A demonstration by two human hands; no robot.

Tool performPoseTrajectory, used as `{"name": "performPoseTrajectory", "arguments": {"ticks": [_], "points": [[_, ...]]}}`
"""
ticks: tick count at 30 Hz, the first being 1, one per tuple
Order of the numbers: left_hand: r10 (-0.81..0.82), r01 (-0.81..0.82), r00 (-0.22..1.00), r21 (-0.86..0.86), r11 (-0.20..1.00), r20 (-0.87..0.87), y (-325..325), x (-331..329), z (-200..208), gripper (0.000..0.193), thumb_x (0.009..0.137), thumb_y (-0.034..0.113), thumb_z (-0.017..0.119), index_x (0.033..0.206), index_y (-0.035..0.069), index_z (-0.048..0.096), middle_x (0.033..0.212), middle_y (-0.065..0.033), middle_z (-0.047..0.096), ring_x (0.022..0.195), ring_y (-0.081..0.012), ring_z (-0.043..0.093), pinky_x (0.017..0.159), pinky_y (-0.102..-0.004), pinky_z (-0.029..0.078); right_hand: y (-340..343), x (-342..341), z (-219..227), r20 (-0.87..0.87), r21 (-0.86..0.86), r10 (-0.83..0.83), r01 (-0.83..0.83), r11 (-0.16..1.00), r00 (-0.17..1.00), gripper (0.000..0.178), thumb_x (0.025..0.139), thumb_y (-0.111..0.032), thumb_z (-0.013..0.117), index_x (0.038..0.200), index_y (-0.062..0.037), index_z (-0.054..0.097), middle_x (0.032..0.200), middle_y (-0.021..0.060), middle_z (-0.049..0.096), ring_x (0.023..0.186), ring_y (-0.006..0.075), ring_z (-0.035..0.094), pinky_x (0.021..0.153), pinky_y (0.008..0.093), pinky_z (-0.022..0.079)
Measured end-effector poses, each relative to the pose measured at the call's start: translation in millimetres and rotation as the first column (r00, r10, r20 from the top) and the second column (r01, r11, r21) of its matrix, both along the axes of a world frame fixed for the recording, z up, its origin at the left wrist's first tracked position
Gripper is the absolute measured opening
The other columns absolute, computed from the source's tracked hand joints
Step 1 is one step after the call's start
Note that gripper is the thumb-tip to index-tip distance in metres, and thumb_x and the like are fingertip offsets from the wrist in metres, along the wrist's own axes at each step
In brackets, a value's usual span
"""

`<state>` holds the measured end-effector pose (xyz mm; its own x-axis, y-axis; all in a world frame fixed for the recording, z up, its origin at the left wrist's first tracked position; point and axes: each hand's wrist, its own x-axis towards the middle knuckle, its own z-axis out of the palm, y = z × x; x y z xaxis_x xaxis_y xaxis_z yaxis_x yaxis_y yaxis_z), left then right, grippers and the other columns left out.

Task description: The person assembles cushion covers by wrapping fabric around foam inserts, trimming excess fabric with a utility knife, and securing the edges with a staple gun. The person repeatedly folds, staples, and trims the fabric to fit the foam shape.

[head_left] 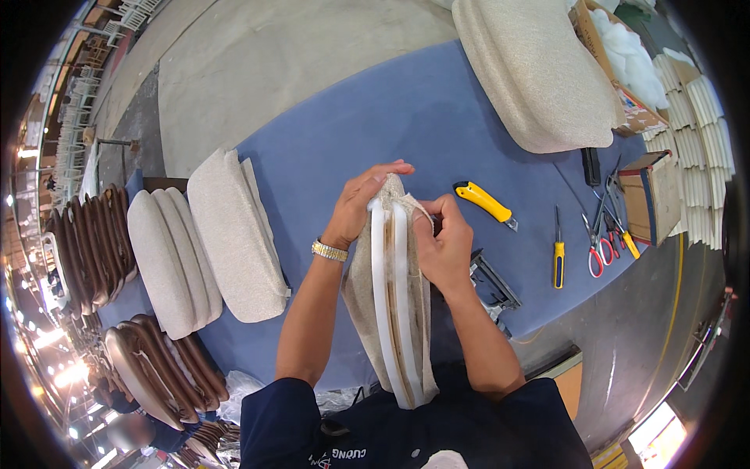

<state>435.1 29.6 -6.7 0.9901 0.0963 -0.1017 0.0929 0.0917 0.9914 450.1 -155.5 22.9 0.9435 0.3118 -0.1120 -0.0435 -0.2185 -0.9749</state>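
**Gripping a beige pad's fabric over the blue worktable**

We see a beige pad [397, 289] held on its narrow side above the near edge of the blue surface [336, 125], its lower end against a dark shirt [500, 422]. Two white strips [382, 289] run lengthwise along its upturned side, a brown band between them, with loose, coarse-woven fabric spreading to both sides and bunched at the far end. The right hand [448, 246] is closed on that fabric at the far end, thumb and forefinger pinching it. Opposite, the left hand [361, 203], a metal watch [330, 250] at its wrist, lies against the pad with fingers stretched across the tip; we cannot tell how firmly it grips.

Pale lettering, upside down to us, crosses the shirt front, and we note printing on the cardboard box [641, 116] beyond the far right corner.

Toward the surface's right edge lie a yellow cutter [483, 203], a yellow-handled screwdriver [558, 262] and red-handled scissors [600, 246]. A black metal tool [496, 285] rests just beside the right forearm. We find large beige cushions [539, 78] at the far right corner and slimmer beige cushions [234, 234] along the left edge.
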Motion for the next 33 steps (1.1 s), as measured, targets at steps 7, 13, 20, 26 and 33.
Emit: {"name": "performPoseTrajectory", "arguments": {"ticks": [7, 13, 20, 26, 33], "points": [[0.012, -0.011, 1.000, 0.051, 0.999, -0.024, -2.5, 1.5, 7.9, 0.048, 0.103, 0.028, 0.042, 0.128, -0.003, 0.069, 0.133, -0.0178, 0.068, 0.139, -0.0290, 0.052, 0.117, -0.0408, 0.037, 4.7, 5.7, 0.2, 0.006, 0.016, -0.021, 0.021, 1.000, 1.000, 0.012, 0.094, -0.012, 0.067, 0.094, -0.0012, 0.062, 0.075, 0.0070, 0.067, 0.063, 0.0157, 0.062, 0.060, 0.0341, 0.049], [-0.005, 0.008, 0.993, 0.023, 1.000, -0.117, -3.7, -3.0, 23.0, 0.043, 0.105, 0.023, 0.050, 0.138, 0.000, 0.062, 0.142, -0.0149, 0.062, 0.143, -0.0283, 0.048, 0.118, -0.0383, 0.035, 7.2, 23.7, 9.9, 0.037, -0.198, 0.159, -0.149, 0.969, 0.987, 0.020, 0.092, -0.017, 0.071, 0.102, -0.0015, 0.063, 0.087, 0.0141, 0.071, 0.072, 0.0270, 0.068, 0.066, 0.0395, 0.052], [-0.045, 0.054, 0.998, 0.332, 0.942, -0.035, 2.6, -15.3, 30.9, 0.050, 0.102, 0.020, 0.050, 0.151, 0.008, 0.053, 0.151, -0.0120, 0.056, 0.137, -0.0241, 0.052, 0.117, -0.0374, 0.037, 16.2, 12.5, 4.7, 0.154, -0.109, 0.126, -0.110, 0.988, 0.980, 0.026, 0.089, -0.020, 0.075, 0.106, -0.0021, 0.066, 0.091, 0.0147, 0.074, 0.080, 0.0310, 0.072, 0.072, 0.0414, 0.054], [-0.116, 0.155, 0.984, 0.339, 0.928, -0.135, 8.7, -11.6, 39.2, 0.048, 0.101, 0.017, 0.050, 0.148, 0.011, 0.057, 0.145, -0.0124, 0.061, 0.133, -0.0235, 0.055, 0.114, -0.0366, 0.041, 12.8, 12.6, -14.4, 0.218, -0.090, 0.134, -0.117, 0.989, 0.967, 0.022, 0.092, -0.019, 0.070, 0.109, -0.0055, 0.067, 0.091, 0.0176, 0.074, 0.085, 0.0371, 0.072, 0.075, 0.0461, 0.054], [-0.016, 0.017, 1.000, 0.596, 0.803, -0.008, 8.1, -17.8, 30.1, 0.058, 0.089, 0.019, 0.061, 0.147, 0.014, 0.058, 0.131, -0.0153, 0.067, 0.120, -0.0254, 0.063, 0.107, -0.0356, 0.046, 29.1, 15.8, -8.8, 0.314, -0.294, 0.182, -0.086, 0.952, 0.932, 0.013, 0.094, -0.013, 0.065, 0.103, -0.0041, 0.069, 0.086, 0.0184, 0.072, 0.079, 0.0400, 0.070, 0.072, 0.0463, 0.052]]}}
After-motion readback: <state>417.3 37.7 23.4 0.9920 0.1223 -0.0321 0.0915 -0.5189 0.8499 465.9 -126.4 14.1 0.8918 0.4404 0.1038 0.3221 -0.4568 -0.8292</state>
